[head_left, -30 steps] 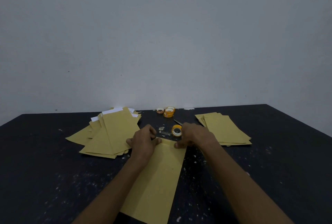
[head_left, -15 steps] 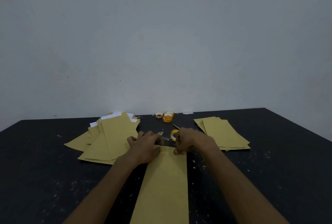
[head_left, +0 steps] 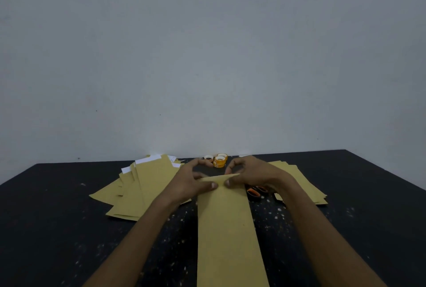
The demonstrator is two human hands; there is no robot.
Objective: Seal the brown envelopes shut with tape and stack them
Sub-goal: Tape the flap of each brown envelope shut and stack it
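Left hand (head_left: pixel 191 185) and right hand (head_left: pixel 253 176) each pinch the far flap of one envelope (head_left: pixel 228 229), lying mid-desk (head_left: pixel 69 217) towards the near edge. Judged: right stack (head_left: pixel 306 185) finished; left pile (head_left: pixel 147 185) outstanding.

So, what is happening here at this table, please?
A person is working on one brown envelope lying on the black table. The left hand and the right hand both pinch its far end, thumbs on top. A loose pile of envelopes lies to the left and a second pile to the right. The tape rolls stand at the back, untouched.
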